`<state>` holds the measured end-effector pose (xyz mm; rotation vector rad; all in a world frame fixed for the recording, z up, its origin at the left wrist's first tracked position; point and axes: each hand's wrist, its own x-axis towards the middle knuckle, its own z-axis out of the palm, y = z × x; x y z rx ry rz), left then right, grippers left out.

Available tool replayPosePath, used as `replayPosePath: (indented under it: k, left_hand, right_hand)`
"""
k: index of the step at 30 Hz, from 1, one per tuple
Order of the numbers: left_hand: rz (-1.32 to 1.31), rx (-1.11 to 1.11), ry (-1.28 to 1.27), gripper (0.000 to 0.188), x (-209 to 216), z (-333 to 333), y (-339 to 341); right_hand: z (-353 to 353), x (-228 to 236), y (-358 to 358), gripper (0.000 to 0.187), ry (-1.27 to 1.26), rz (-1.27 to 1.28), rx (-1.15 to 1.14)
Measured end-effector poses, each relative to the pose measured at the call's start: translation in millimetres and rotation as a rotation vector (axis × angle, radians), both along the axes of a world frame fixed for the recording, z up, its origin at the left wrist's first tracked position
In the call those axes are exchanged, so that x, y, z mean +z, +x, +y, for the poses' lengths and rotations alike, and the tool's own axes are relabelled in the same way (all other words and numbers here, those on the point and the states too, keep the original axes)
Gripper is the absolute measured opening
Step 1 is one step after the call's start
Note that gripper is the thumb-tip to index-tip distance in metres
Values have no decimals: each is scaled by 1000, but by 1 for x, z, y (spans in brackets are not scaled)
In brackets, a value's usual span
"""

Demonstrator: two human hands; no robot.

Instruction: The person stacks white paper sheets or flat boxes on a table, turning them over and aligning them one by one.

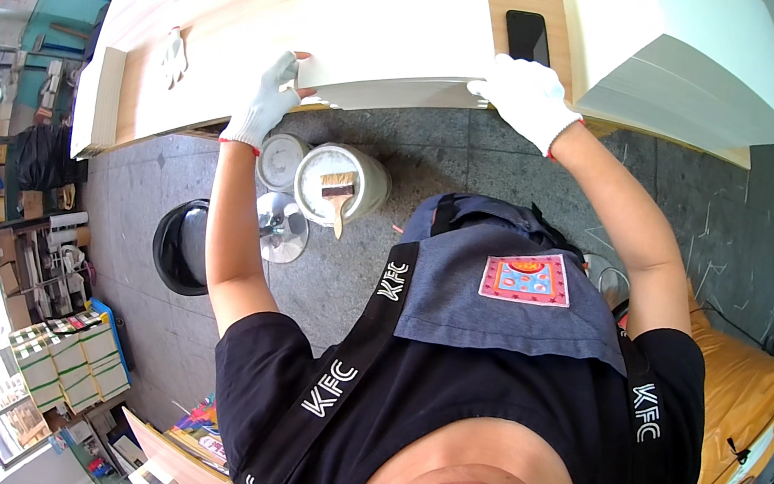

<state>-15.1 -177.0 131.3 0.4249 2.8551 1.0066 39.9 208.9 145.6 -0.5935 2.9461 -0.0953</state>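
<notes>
A stack of large white sheets (pixel 397 16) lies on the wooden table, its near edge facing me. My left hand (pixel 272 102), in a white glove with bare fingertips, is closed around the stack's near left corner. At the near right corner, my right hand (pixel 529 100), also gloved in white, has its fingers curled over the sheets' edge; its fingertips are partly hidden. Just beyond the right hand a black smartphone (pixel 527 37) rests on the table. How many sheets each hand grips I cannot make out.
A taller white paper stack (pixel 677 70) stands at the right. A loose white glove (pixel 175 58) lies at the left of the table (pixel 142 92). Below the table edge, a paintbrush (pixel 338 196) rests on a white bucket (pixel 381 185). A black tub (pixel 184 245) sits on the floor.
</notes>
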Motion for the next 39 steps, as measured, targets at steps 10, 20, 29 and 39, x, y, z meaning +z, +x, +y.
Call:
replayPosePath:
  k: [10,20,29,39]
  left_hand:
    - [-82,6,70,49,3,2,-4]
    - [-208,34,109,49,5,8,-8]
    - [-257,56,132,47,15,17,-7]
    - [-212,45,174,46,-1,14,-4]
  right_hand:
    - [9,-31,4,19,-154,219,53]
    - [14,-35,-2,22,-206,193,98]
    - [21,-49,-2,22,-274,351,181]
    - [12,-75,13,21,-430,421,54]
